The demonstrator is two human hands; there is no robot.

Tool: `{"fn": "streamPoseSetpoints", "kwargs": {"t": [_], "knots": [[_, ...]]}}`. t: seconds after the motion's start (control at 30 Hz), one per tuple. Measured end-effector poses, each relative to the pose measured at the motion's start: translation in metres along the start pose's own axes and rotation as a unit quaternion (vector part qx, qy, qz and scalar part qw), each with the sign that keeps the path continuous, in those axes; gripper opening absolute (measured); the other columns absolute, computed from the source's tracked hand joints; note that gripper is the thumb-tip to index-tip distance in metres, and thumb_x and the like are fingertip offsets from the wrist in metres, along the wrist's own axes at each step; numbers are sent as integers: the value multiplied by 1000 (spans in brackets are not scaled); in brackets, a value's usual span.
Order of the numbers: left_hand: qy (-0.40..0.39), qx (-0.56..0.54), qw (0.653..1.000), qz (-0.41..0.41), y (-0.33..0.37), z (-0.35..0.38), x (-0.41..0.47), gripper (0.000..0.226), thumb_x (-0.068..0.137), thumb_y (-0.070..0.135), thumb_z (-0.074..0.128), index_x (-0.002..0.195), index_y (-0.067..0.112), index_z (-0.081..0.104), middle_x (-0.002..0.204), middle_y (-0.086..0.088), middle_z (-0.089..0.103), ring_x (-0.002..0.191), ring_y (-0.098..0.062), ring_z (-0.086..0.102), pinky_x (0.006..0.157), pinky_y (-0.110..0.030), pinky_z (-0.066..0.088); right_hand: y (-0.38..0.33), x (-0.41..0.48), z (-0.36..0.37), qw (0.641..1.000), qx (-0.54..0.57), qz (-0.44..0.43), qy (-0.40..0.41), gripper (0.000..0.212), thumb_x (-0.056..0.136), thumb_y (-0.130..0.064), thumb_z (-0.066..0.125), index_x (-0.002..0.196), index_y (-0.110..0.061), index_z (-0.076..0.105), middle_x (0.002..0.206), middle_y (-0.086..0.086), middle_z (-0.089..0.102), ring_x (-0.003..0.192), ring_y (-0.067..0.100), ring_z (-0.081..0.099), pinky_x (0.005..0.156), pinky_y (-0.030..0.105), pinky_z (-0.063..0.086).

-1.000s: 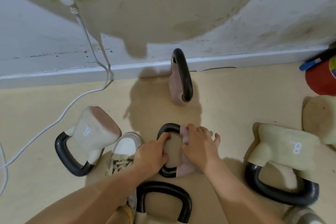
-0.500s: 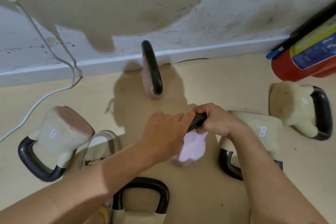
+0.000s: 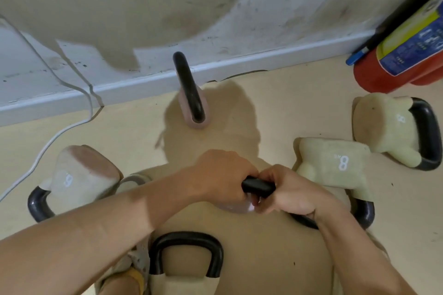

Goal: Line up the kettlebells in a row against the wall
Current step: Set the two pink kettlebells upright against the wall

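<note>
My left hand (image 3: pixel 224 178) and my right hand (image 3: pixel 291 193) both grip the black handle of a small pink kettlebell (image 3: pixel 257 187), whose body is mostly hidden beneath them. Another pink kettlebell (image 3: pixel 191 96) stands upright against the white baseboard (image 3: pixel 263 61). A cream kettlebell marked 6 (image 3: pixel 76 175) lies tipped over at the left. Two cream kettlebells marked 8 lie on their sides at the right, one close to my right hand (image 3: pixel 335 163), the other farther right (image 3: pixel 395 127). One more kettlebell (image 3: pixel 185 258) stands at the bottom centre.
A red fire extinguisher (image 3: pixel 405 55) leans against the wall at the far right. A white cable (image 3: pixel 55 136) runs down the wall and across the floor at the left. My shoe (image 3: pixel 134 256) shows beside the bottom kettlebell.
Both hands closed onto the pink kettlebell's handle and turned it upright from lying on its side. The view shifted right, bringing the extinguisher further in.
</note>
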State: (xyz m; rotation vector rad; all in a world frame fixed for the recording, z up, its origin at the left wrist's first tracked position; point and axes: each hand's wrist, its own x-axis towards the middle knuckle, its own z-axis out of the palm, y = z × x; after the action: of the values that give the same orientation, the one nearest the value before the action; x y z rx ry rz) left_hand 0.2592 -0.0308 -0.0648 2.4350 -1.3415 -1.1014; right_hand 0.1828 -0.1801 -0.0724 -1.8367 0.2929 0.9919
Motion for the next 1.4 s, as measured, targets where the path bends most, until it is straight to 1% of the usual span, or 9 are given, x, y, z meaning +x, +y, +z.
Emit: {"fn": "streamPoseSetpoints", "kwargs": {"t": [0.3, 0.53, 0.7, 0.77, 0.83, 0.97, 1.07, 1.17, 1.4], "knots": [[76, 142, 986, 32, -10, -106, 48, 21, 77, 26, 57, 60, 26, 45, 56, 7, 49, 53, -5, 42, 54, -29, 40, -39, 13, -46, 939, 77, -159, 294, 30, 60, -29, 70, 52, -7, 51, 52, -2, 31, 50, 9, 25, 47, 20, 24], [119, 329, 936, 41, -48, -130, 92, 21, 79, 11, 54, 65, 23, 45, 59, 7, 43, 50, -10, 35, 52, -25, 24, -48, 85, -35, 887, 241, -81, 386, 24, 71, -12, 67, 60, -6, 47, 56, 2, 35, 54, 16, 30, 47, 26, 26], [257, 127, 958, 2, -76, -113, 84, 31, 80, 7, 63, 107, 22, 62, 110, -2, 54, 98, -20, 51, 72, -32, 44, -45, 94, -31, 881, 256, -71, 391, 33, 76, -13, 67, 57, -20, 41, 41, -12, 34, 39, 6, 30, 39, 11, 25], [330, -30, 937, -112, -75, -111, 77, 26, 82, 6, 61, 104, 18, 60, 105, -1, 56, 92, -15, 54, 77, -26, 46, -47, 91, -30, 888, 251, -52, 381, 19, 69, -34, 67, 74, -22, 54, 55, -15, 49, 45, 2, 44, 44, 10, 34], [305, -326, 866, -224, -64, -102, 74, 10, 88, 11, 58, 97, 16, 60, 94, -3, 66, 82, -14, 64, 75, -26, 53, -44, 91, -29, 905, 257, -5, 339, 38, 68, -43, 65, 101, -25, 56, 81, -7, 61, 65, 4, 58, 57, 21, 49], [223, -676, 665, -228, -39, -76, 74, 22, 84, 5, 57, 105, 3, 62, 101, -18, 71, 97, -32, 69, 84, -41, 57, -40, 97, -28, 902, 267, -7, 339, 17, 81, -18, 62, 83, -34, 60, 74, 2, 64, 69, 25, 62, 78, 54, 58], [240, -732, 604, -204, -31, -69, 74, 23, 83, -8, 50, 100, 1, 62, 98, -19, 70, 97, -34, 69, 88, -42, 57, -40, 97, -25, 906, 242, -6, 348, 13, 80, -12, 60, 77, -24, 63, 69, 6, 64, 67, 29, 62, 74, 50, 58], [269, -723, 607, -193, -40, -71, 71, 28, 81, -9, 48, 102, -1, 64, 94, -18, 70, 98, -34, 69, 86, -40, 57, -45, 100, -26, 919, 215, -24, 330, 22, 83, -13, 63, 63, -17, 54, 57, 2, 53, 50, 17, 48, 52, 31, 44], [271, -736, 575, -233, -61, -91, 67, 28, 80, -5, 45, 97, 7, 63, 98, -18, 63, 109, -34, 63, 95, -41, 51, -71, 127, -18, 919, 258, -80, 286, 17, 86, -4, 60, 73, -14, 56, 56, -3, 48, 40, 2, 45, 45, 17, 35]]}}
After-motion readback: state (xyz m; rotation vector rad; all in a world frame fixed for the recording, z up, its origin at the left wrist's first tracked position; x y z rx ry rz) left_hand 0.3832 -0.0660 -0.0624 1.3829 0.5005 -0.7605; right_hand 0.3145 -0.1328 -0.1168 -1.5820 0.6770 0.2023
